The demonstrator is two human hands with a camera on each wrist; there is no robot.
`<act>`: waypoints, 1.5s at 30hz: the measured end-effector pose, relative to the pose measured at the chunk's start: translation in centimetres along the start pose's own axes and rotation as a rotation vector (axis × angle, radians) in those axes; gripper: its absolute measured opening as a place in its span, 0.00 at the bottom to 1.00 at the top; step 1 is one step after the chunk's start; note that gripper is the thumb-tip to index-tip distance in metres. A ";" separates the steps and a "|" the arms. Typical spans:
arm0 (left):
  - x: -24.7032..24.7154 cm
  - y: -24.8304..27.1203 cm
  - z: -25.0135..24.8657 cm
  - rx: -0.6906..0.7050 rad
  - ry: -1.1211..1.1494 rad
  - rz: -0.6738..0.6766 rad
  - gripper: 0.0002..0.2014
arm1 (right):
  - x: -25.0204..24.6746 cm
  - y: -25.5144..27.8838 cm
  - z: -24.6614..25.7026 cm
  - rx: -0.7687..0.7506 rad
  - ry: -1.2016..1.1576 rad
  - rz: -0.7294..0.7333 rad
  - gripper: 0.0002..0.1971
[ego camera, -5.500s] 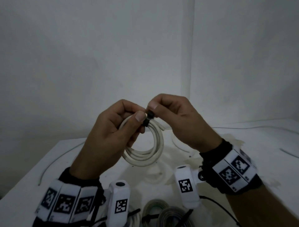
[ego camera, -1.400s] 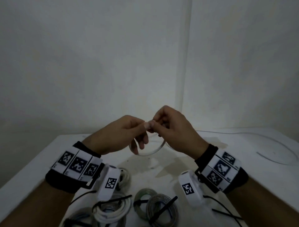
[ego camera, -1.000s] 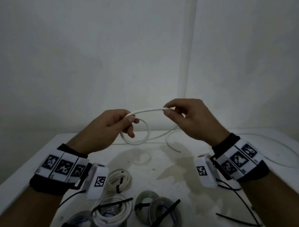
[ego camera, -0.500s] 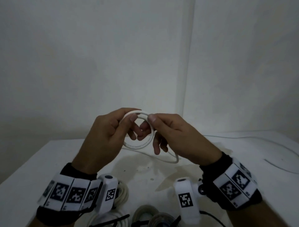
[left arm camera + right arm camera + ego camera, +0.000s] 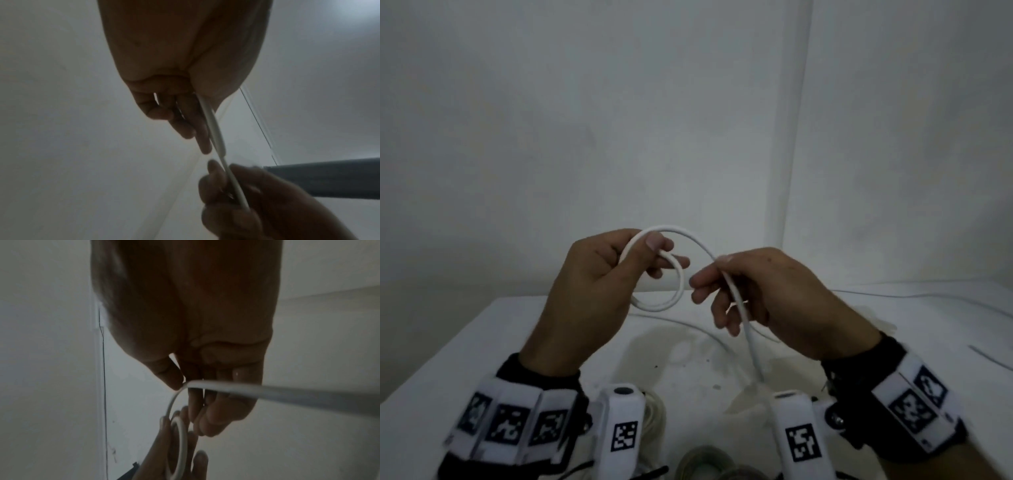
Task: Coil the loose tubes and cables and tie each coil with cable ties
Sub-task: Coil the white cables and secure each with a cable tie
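A white tube [image 5: 681, 284] is held in the air above the white table [image 5: 482, 342]. My left hand [image 5: 599, 284] pinches a small coil of it between thumb and fingers; the coil hangs below the thumb. From the coil the tube arcs up and right into my right hand [image 5: 763, 294], which pinches it near the fingertips. Its free length [image 5: 751, 346] runs down toward the table. The left wrist view shows the tube [image 5: 216, 129] leaving my left fingers toward the right hand [image 5: 246, 194]. In the right wrist view the coil [image 5: 180, 447] sits in the left hand below my right fingers.
Finished coils [image 5: 702, 462] lie at the table's near edge, partly hidden by the wrist cameras. Loose thin cables [image 5: 914, 296] lie along the far right of the table. A wall corner rises behind the table.
My hands have drawn apart. The right hand slid along the tube to the right and lower, and a new arc of tube spans from the coil to it.
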State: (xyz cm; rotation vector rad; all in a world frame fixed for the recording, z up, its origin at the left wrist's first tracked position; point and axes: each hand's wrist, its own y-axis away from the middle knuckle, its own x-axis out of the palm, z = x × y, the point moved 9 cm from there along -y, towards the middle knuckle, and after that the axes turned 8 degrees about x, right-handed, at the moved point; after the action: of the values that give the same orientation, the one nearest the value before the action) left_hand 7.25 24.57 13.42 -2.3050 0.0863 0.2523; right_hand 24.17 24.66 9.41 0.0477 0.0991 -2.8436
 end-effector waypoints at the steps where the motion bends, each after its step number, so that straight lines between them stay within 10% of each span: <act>1: 0.3 0.1 0.0 0.004 0.027 -0.035 0.13 | 0.7 0.0 -0.3 0.023 -0.020 0.023 0.21; 9: 0.8 1.3 -0.4 0.110 0.068 -0.273 0.13 | 5.0 0.1 -0.7 -0.009 -0.455 0.270 0.22; 17: 1.4 0.4 -0.2 0.009 -0.053 0.310 0.13 | 0.8 0.9 1.4 -0.134 0.169 0.011 0.20; 26: 1.9 1.1 0.5 -0.164 0.416 0.245 0.15 | 1.4 1.6 2.5 -0.177 -0.003 0.104 0.19; 32: 1.5 1.2 -0.2 -0.142 0.177 0.410 0.14 | 1.1 1.7 2.1 -0.178 0.289 0.057 0.19; 45: 0.5 0.4 -1.9 0.018 0.126 0.074 0.10 | 1.5 1.7 2.1 -0.148 0.062 0.153 0.23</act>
State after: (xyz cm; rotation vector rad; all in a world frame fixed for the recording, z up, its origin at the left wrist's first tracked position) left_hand 7.95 22.97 14.29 -2.3007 0.2370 0.1427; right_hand 23.15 22.40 11.29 0.1072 0.3055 -2.6741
